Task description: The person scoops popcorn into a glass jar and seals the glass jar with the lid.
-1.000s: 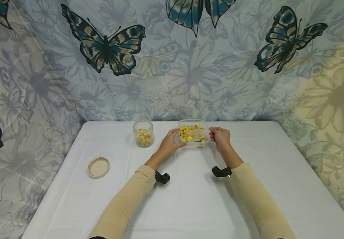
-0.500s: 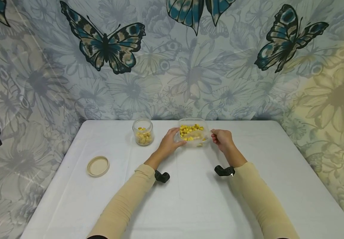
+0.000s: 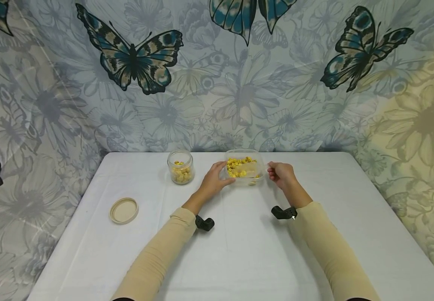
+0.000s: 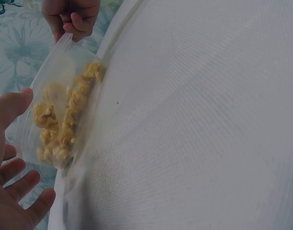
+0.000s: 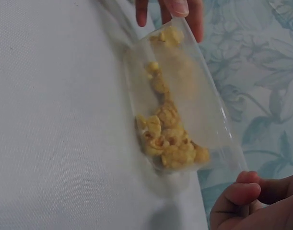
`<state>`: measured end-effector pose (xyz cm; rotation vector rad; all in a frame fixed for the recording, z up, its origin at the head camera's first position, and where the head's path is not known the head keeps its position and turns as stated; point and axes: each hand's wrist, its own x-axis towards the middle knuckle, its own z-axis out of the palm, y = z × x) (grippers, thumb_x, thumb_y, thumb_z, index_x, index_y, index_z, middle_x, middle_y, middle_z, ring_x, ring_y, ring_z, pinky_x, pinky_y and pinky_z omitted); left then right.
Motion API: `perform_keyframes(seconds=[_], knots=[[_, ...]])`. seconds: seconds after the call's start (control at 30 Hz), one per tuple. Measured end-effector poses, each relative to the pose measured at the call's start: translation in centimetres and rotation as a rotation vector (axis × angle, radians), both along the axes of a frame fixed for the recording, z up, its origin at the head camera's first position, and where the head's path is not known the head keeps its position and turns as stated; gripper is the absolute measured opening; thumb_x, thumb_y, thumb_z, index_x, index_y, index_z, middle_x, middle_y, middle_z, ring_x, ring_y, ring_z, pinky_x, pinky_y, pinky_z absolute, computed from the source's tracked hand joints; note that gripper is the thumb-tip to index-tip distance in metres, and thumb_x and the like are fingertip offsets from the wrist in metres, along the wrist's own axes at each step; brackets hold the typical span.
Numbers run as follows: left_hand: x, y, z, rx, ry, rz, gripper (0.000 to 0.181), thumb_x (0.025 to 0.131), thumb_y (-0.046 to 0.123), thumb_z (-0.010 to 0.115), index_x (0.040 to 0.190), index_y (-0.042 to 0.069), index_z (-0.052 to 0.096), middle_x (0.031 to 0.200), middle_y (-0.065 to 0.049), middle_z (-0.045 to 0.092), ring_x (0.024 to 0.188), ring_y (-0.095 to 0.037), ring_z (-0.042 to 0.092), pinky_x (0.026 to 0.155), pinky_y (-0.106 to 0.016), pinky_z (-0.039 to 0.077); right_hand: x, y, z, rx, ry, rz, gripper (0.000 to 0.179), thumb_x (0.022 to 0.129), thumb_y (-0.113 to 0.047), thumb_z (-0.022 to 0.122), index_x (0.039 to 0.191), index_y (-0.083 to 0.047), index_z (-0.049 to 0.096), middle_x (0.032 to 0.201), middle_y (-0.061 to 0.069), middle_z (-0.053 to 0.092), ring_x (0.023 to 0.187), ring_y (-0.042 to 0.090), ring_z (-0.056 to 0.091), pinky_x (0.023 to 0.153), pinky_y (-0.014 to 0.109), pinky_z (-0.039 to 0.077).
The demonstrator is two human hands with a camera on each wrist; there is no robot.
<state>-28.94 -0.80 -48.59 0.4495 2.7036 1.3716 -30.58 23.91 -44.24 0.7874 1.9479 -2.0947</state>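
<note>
Clear container (image 3: 244, 179) of popcorn (image 3: 234, 166), near back edge of white table (image 3: 235, 251). Left hand (image 3: 215, 178) holding its left end; right hand (image 3: 281, 174) pinching pale spoon (image 3: 247, 169) dipped inside. Glass jar (image 3: 170, 164) stands left.

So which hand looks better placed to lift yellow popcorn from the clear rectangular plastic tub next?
Probably the right hand: it pinches what looks like a pale translucent spoon, its broad end among the popcorn. The left hand holds the tub.
</note>
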Motion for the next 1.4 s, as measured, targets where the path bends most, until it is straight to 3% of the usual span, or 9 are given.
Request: perform_keyframes(seconds=[0.23, 0.4, 0.57, 0.73, 0.83, 0.97, 1.07, 1.23, 1.4], knots=[[-0.1, 0.1, -0.1, -0.008, 0.016, 0.003, 0.074, 0.089, 0.037, 0.071, 0.150, 0.010, 0.038, 0.155, -0.010, 0.035, 0.143, -0.030, 0.036, 0.117, -0.046, 0.032, -0.1, -0.6, -0.1, 0.070, -0.003, 0.054, 0.024, 0.102, -0.015, 0.048, 0.118, 0.002, 0.053, 0.062, -0.005, 0.053, 0.054, 0.005, 0.046, 0.049, 0.017, 0.041], [0.0, 0.0, -0.1, 0.019, 0.009, 0.008, 0.073, 0.089, 0.035, 0.071, 0.149, 0.010, 0.039, 0.155, -0.010, 0.035, 0.143, -0.031, 0.035, 0.117, -0.048, 0.032, -0.2, -0.7, 0.1, 0.028, -0.038, 0.028, 0.015, 0.103, -0.015, 0.046, 0.108, -0.003, 0.052, 0.063, -0.004, 0.053, 0.055, 0.006, 0.046, 0.049, 0.017, 0.041], [0.0, 0.0, -0.2, 0.017, 0.010, 0.005, 0.073, 0.089, 0.034, 0.071, 0.149, 0.010, 0.039, 0.155, -0.010, 0.035, 0.143, -0.031, 0.036, 0.116, -0.048, 0.033, -0.2, -0.4, 0.3, -0.081, -0.070, -0.005, 0.011, 0.103, -0.015, 0.045, 0.101, -0.006, 0.050, 0.064, -0.002, 0.053, 0.055, 0.007, 0.045, 0.049, 0.019, 0.039], [0.0, 0.0, -0.3, 0.013, 0.009, 0.005, 0.073, 0.089, 0.035, 0.071, 0.150, 0.011, 0.039, 0.155, -0.009, 0.035, 0.143, -0.031, 0.036, 0.116, -0.048, 0.033, -0.2, -0.1, 0.3, -0.100, -0.041, -0.007, 0.010, 0.103, -0.014, 0.045, 0.097, -0.007, 0.050, 0.061, -0.002, 0.053, 0.054, 0.006, 0.045, 0.047, 0.018, 0.038], [0.0, 0.0, -0.3, 0.009, 0.009, 0.005, 0.074, 0.089, 0.036, 0.071, 0.150, 0.011, 0.038, 0.155, -0.009, 0.035, 0.144, -0.031, 0.035, 0.117, -0.048, 0.033, -0.2, -0.1, 0.1, -0.048, 0.005, 0.025, 0.012, 0.102, -0.014, 0.047, 0.102, -0.004, 0.053, 0.060, -0.004, 0.053, 0.053, 0.005, 0.045, 0.047, 0.017, 0.038], [0.0, 0.0, -0.4, 0.013, 0.009, 0.005, 0.074, 0.089, 0.038, 0.071, 0.150, 0.011, 0.039, 0.155, -0.010, 0.035, 0.144, -0.031, 0.035, 0.117, -0.048, 0.033, -0.2, 0.0, 0.0, 0.029, 0.067, 0.109, 0.025, 0.102, -0.014, 0.048, 0.120, 0.003, 0.053, 0.061, -0.006, 0.055, 0.054, 0.003, 0.045, 0.048, 0.016, 0.039], [0.0, 0.0, -0.3, 0.013, 0.009, 0.005, 0.075, 0.088, 0.038, 0.071, 0.150, 0.011, 0.039, 0.155, -0.009, 0.035, 0.144, -0.030, 0.035, 0.117, -0.047, 0.032, -0.2, 0.1, 0.0, 0.055, 0.073, 0.164, 0.030, 0.102, -0.014, 0.047, 0.124, 0.005, 0.050, 0.061, -0.007, 0.055, 0.053, 0.002, 0.045, 0.049, 0.015, 0.040], [0.0, 0.0, -0.3, 0.015, 0.014, 0.009, 0.074, 0.088, 0.037, 0.072, 0.150, 0.011, 0.039, 0.155, -0.009, 0.036, 0.144, -0.030, 0.036, 0.117, -0.046, 0.032, -0.2, 0.1, 0.4, 0.030, 0.025, 0.187, 0.017, 0.102, -0.013, 0.046, 0.108, 0.002, 0.051, 0.060, -0.006, 0.054, 0.052, 0.003, 0.045, 0.048, 0.016, 0.040], [-0.1, 0.0, -0.2, 0.023, 0.024, 0.010, 0.073, 0.088, 0.036, 0.072, 0.149, 0.009, 0.040, 0.154, -0.011, 0.037, 0.143, -0.030, 0.036, 0.118, -0.045, 0.032, -0.2, 0.0, 1.0, -0.041, -0.047, 0.143, 0.011, 0.102, -0.013, 0.045, 0.099, -0.003, 0.050, 0.060, -0.003, 0.053, 0.052, 0.006, 0.045, 0.048, 0.018, 0.039]])
